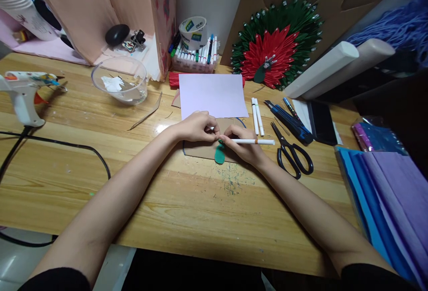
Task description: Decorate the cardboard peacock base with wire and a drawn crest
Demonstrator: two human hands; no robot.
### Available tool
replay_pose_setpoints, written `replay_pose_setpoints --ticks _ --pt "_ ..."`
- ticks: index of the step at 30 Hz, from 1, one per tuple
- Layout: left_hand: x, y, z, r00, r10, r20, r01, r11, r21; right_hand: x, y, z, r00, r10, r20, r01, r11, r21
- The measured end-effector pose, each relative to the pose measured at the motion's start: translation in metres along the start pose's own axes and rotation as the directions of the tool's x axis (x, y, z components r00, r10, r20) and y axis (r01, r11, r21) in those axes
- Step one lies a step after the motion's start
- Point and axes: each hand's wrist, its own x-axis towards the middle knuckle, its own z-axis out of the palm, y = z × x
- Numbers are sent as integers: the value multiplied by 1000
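Note:
My left hand (198,127) is curled shut, its fingertips pinching the top of a small green petal-shaped piece (220,153) that lies on a brown cardboard piece (200,149). My right hand (243,146) is closed around a white marker pen (257,141), its tip at the green piece where the two hands meet. A sheet of pale lilac paper (212,94) lies just behind the hands.
Black scissors (293,153), two white pens (257,116) and a blue utility knife (290,122) lie to the right. A glue gun (23,95) with its cable, a clear bowl (119,79), a marker box with tape roll (194,46), a red-green paper fan (276,43) and stacked blue-purple sheets (384,193) surround.

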Motion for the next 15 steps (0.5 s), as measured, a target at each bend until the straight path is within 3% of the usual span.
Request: replay_pose_setpoints --ticks 15 --pt "1 -2 0 1000 9 -3 -9 998 69 1 -2 0 1000 -23 -7 23 1000 -16"
